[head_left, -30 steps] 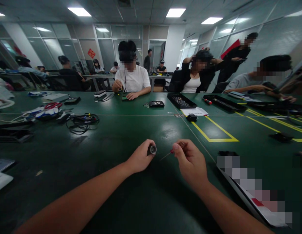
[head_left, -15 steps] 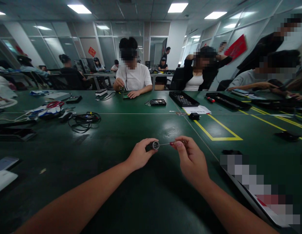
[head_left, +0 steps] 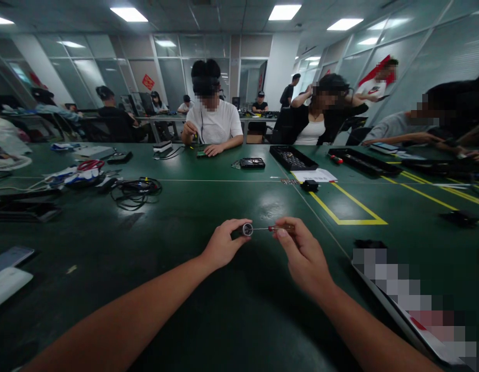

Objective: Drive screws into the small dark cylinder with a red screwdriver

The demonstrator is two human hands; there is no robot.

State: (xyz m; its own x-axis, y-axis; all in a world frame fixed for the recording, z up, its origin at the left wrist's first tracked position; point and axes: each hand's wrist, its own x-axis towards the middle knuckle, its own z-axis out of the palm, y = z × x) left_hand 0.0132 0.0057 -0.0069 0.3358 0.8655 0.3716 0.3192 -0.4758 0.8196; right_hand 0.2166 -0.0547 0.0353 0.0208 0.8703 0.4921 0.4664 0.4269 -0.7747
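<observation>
Over the middle of the green table, my left hand is closed around a short dark cylinder with a bright metal rim; its round end faces me. My right hand grips a small screwdriver with a reddish-amber handle between thumb and fingers. The thin shaft points left and its tip meets the right side of the cylinder's rim. Whether the tip sits in a screw is too small to tell.
A bundle of black cable lies ahead on the left. Black trays and yellow tape are ahead on the right. A phone lies at the left edge. Across the table, a person in white handles a green board.
The fingers of my right hand have shifted around the screwdriver handle, showing more of it. The cylinder stays in my left hand. The whole view has moved slightly.
</observation>
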